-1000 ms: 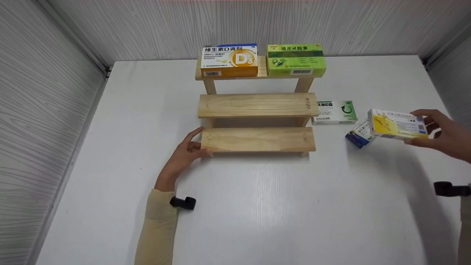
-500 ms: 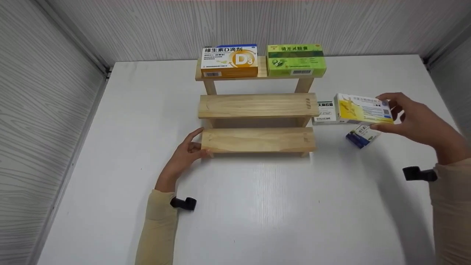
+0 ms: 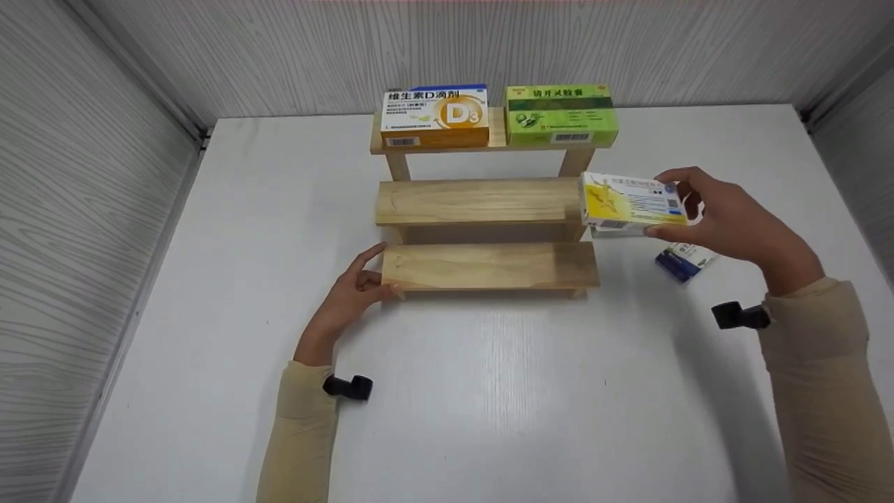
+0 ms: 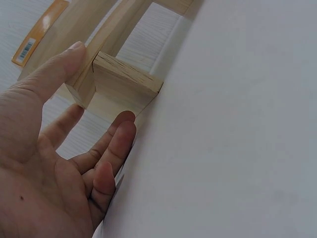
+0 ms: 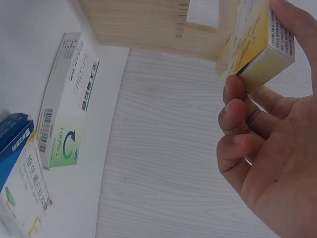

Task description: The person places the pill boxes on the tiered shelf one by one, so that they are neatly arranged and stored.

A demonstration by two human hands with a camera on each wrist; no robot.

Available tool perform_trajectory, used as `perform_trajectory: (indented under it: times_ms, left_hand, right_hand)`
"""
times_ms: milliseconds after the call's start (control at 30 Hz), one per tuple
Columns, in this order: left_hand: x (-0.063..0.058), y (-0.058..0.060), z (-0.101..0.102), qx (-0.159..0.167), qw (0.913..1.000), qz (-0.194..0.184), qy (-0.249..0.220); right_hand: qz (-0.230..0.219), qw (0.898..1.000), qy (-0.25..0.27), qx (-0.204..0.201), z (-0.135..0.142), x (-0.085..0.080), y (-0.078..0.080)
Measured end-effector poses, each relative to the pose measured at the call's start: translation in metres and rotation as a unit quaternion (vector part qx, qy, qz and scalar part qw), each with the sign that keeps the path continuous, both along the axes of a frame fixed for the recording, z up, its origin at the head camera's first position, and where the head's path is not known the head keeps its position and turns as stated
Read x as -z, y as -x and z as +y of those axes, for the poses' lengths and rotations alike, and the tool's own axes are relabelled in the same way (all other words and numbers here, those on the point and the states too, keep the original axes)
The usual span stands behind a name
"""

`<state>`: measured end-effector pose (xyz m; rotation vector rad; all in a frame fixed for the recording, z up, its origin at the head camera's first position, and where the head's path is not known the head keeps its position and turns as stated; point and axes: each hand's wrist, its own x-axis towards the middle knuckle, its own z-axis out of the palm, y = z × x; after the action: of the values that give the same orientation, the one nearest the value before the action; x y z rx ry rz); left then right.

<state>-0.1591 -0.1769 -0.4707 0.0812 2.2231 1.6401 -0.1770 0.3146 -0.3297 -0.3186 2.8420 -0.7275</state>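
Yellow-white box, contents hidden, has moved left — right hand pinches it, left hand grips the rack.

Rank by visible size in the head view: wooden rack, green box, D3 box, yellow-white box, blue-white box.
1. Wooden rack
2. Green box and D3 box: too alike to rank
3. Yellow-white box
4. Blue-white box, partly hidden

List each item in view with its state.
Yellow box: held in right hand, off the table.
Wooden rack: upright, left hand gripping its lowest shelf at the left end.
Orange box: on top shelf, left side.
Green box: on top shelf, right side.
White-and-green box: lying on table.
Blue-and-white box: lying on table.
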Motion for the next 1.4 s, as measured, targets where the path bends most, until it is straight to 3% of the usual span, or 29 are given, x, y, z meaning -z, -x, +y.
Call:
perform_trajectory:
  times_ms: [567,1100,1400]
  left_hand:
    - [0.001,0.0,-0.001,-0.006,1.0,-0.002,-0.003]
    - [0.0,0.0,-0.001,0.0,1.0,0.006,-0.008]
    - [-0.002,-0.001,0.001,-0.009,0.9996,0.005,0.025]
  right_hand:
    - [-0.038,0.999,-0.016,-0.012,-0.053,0.008,0.025]
    - [-0.04,0.999,-0.019,-0.008,-0.069,0.017,0.037]
    - [-0.034,0.999,-0.03,-0.017,-0.074,0.023,0.044]
